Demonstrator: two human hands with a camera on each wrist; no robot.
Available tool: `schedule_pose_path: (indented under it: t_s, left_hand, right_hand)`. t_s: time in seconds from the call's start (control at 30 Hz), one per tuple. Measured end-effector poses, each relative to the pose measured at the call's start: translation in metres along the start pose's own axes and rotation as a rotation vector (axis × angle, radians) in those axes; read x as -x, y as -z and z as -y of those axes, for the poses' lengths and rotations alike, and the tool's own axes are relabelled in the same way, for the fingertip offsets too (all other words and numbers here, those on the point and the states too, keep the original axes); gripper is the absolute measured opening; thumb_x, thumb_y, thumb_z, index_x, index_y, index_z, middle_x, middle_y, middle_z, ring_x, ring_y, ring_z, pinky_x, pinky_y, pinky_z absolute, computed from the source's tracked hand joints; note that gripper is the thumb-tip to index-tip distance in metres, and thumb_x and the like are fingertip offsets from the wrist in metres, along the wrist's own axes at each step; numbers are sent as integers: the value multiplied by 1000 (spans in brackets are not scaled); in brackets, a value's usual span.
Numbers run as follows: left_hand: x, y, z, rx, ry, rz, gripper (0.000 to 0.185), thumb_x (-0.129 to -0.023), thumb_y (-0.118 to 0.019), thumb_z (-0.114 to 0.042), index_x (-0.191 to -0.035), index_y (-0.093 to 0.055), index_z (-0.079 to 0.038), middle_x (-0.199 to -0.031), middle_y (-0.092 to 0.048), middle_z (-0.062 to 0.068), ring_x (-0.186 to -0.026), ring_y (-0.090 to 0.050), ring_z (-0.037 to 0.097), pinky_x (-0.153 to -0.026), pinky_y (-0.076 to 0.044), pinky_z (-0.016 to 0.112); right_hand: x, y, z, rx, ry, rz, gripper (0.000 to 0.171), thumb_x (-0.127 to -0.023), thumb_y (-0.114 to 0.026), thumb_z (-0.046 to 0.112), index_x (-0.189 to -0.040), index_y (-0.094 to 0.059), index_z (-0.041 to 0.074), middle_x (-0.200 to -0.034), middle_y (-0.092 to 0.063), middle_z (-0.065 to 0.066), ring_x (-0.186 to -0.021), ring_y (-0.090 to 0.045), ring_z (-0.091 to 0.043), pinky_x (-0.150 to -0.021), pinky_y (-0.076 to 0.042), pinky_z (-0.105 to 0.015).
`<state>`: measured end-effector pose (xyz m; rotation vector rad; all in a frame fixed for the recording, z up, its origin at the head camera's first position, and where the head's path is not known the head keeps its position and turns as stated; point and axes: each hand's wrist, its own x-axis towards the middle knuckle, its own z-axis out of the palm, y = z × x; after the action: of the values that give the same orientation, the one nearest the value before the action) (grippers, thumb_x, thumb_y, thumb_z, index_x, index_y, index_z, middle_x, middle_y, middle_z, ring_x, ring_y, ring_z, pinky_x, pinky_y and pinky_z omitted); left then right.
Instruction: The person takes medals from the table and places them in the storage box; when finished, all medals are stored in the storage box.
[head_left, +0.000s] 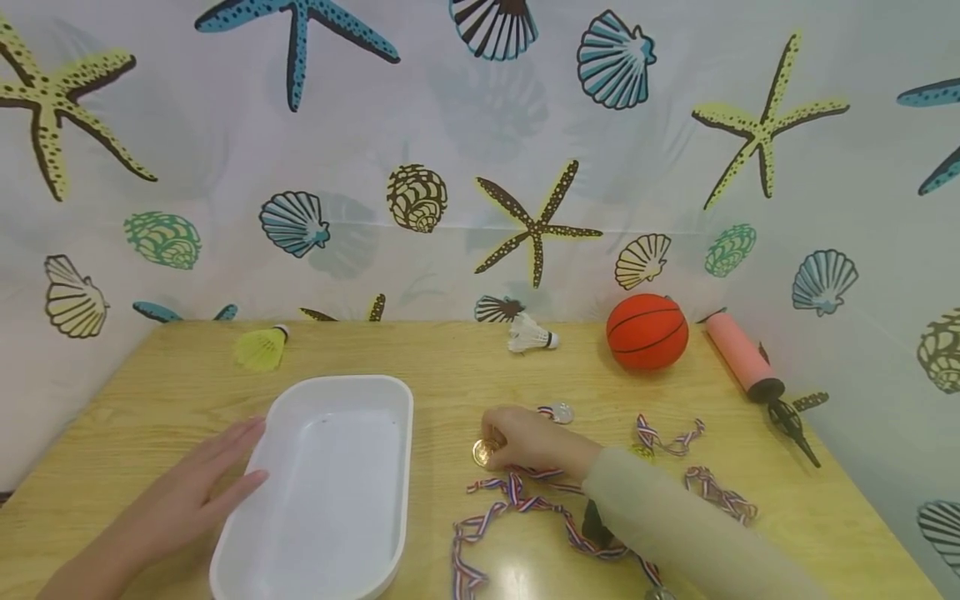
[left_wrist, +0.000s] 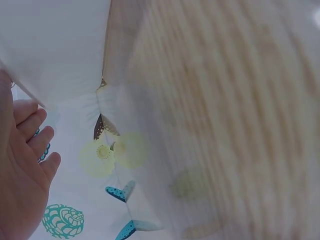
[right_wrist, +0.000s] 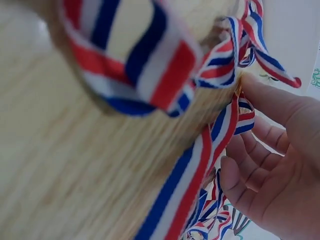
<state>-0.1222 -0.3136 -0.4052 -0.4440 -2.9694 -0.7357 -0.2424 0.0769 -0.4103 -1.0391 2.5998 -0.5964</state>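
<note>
A gold medal (head_left: 483, 452) is pinched between the thumb and fingers of my right hand (head_left: 532, 442), low over the table. In the right wrist view its red, white and blue ribbon (right_wrist: 192, 170) trails away from the fingertips. My left hand (head_left: 187, 492) rests with extended fingers at the left side of a white tray (head_left: 330, 492), whose inside is bare. Beyond the right hand lies a silver medal (head_left: 561, 412). More striped ribbons (head_left: 525, 504) lie tangled in front of the right hand, partly hidden under the sleeve.
At the back are a yellow shuttlecock (head_left: 262, 348), a white shuttlecock (head_left: 531, 335) and a small orange basketball (head_left: 647, 332). A pink hand pump (head_left: 744, 354) lies along the right edge. Two more ribbons (head_left: 720, 493) (head_left: 671, 440) lie right of the sleeve. A patterned cloth (head_left: 360, 125) hangs behind the table.
</note>
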Motion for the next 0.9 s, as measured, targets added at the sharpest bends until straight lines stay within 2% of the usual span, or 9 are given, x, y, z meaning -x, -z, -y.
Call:
schedule_pose_path:
  t_s: [0.17, 0.4, 0.53, 0.67, 0.8, 0.9]
  left_hand:
    - [1, 1, -4, -40, 1, 0, 64, -94, -49, -41, -143, -31, -3, -145, -29, 20, -128, -27, 42, -98, -24, 62]
    - [1, 2, -4, -79, -16, -3, 62, -95, -49, -38, -141, -33, 0, -144, -30, 21, -128, -28, 42, -101, -23, 58]
    - [2, 1, -4, -94, -29, -21, 61, -94, -50, -37, -139, -36, 1, -143, -32, 21, -127, -30, 42, -102, -23, 57]
    - [1, 1, -4, -99, -21, -17, 61, -94, -50, -38, -140, -36, 0, -143, -31, 21, -127, -29, 42, -101, -24, 58]
    - [-1, 1, -6, -107, -1, 4, 63, -94, -49, -40, -141, -35, 0, -144, -30, 21, -128, -28, 42, -98, -26, 60]
    - [-1, 1, -6, -115, -9, -4, 62, -94, -49, -40, -140, -35, 0, -143, -31, 21, -128, -29, 42, -98, -26, 60]
  right_hand:
    - [1, 1, 1, -25, 6, -6, 23, -76, -73, 9, -80, -50, 12, -67, -45, 5, -61, -43, -8, -53, -37, -22]
    - [4, 15, 4, -128, -34, -17, 5, -83, -63, 5, -84, -61, 10, -72, -54, 5, -65, -48, -9, -60, -44, -24]
    - [9, 40, 8, -197, -28, -19, 4, -86, -62, 7, -88, -65, 6, -70, -56, 4, -62, -49, -8, -57, -44, -22]
    - [17, 68, 8, -320, -21, -36, 4, -86, -63, 6, -86, -65, 2, -67, -58, 0, -56, -50, -10, -52, -46, -24]
    - [28, 98, 10, -443, -51, -68, 6, -87, -63, 7, -86, -63, 2, -74, -61, -7, -64, -56, -16, -62, -52, -32]
    - [38, 120, 17, -478, -65, -104, 7, -88, -62, 8, -87, -62, 2, -79, -62, -10, -70, -58, -22, -68, -53, -34]
